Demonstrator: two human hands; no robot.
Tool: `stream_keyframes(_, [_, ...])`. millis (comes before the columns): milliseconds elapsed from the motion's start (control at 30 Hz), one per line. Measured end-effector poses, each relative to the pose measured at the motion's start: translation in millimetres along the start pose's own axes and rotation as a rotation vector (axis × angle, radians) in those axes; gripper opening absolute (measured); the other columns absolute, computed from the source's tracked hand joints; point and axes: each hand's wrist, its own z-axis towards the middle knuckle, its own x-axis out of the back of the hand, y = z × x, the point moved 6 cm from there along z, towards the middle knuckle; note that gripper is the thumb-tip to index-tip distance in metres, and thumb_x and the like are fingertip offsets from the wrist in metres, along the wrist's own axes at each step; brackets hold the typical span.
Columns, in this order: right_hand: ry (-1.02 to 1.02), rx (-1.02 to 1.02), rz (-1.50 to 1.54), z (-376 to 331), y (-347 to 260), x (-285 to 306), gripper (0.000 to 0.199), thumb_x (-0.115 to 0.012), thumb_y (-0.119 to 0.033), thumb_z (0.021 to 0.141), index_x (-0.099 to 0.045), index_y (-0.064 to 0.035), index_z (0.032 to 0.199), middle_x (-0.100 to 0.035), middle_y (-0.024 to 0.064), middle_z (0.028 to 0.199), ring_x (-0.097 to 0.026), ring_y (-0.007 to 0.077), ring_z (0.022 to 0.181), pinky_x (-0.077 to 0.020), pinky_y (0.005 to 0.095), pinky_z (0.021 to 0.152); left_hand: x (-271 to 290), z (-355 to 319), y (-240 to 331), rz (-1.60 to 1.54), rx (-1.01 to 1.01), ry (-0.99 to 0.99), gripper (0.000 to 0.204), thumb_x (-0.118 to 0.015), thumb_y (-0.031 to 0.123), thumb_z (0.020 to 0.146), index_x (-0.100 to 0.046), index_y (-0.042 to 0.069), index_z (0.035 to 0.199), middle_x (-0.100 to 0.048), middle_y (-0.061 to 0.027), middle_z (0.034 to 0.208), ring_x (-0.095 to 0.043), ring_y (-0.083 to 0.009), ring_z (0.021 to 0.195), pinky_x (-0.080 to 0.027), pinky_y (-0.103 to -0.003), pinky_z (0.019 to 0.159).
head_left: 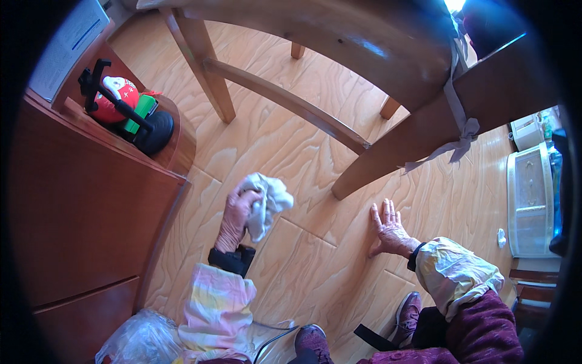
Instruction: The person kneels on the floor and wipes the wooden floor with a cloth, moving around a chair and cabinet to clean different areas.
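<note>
Your left hand (235, 213) clutches the rag (267, 201); right hand (391, 232) flat, empty on the floor (303, 267); leaning there, it could slip.

Single head view, fisheye, looking steeply down at floor (291, 121), near; edges bend at rim.

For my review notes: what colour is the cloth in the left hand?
White to pale grey, plain; the cloth is bunched in the left hand, best seen in the head view.
</note>
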Motion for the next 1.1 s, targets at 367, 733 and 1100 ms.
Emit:
stream_keyframes(367, [0.02,-0.009,0.01,2,-1,0,0.137,-0.088,-0.048,0.046,-0.007,0.0001,0.146,0.0,0.0411,0.144,0.003,0.0549,0.136,-0.0141,0.0662,0.106,2,16,11,1.381,-0.537,0.16,0.052,-0.06,0.019,0.081,-0.049,0.008,0.131,-0.044,-0.0117,0.139,-0.033,-0.0307,0.134,-0.023,-0.046,0.111])
stream_keyframes(733, [-0.005,-0.059,-0.018,0,-7,-2,0.136,-0.087,-0.049,0.046,-0.007,0.0008,0.145,-0.001,0.0418,0.143,0.0,0.0554,0.136,-0.0141,0.0645,0.107,-25,83,-28,1.765,-0.521,-0.119,0.064,-0.047,0.046,0.09,-0.039,0.006,0.139,-0.036,-0.0103,0.146,-0.026,-0.0226,0.138,-0.015,-0.048,0.113])
stream_keyframes(1100, [0.066,-0.01,0.007,-3,-9,5,0.132,-0.087,-0.05,0.048,-0.012,0.0007,0.145,-0.003,0.0429,0.142,-0.005,0.0576,0.134,-0.0127,0.0618,0.109,-27,118,15,1.561,-0.536,-0.031,0.059,-0.053,0.049,0.085,-0.053,0.005,0.125,-0.048,-0.0097,0.134,-0.039,-0.024,0.129,-0.036,-0.039,0.102])
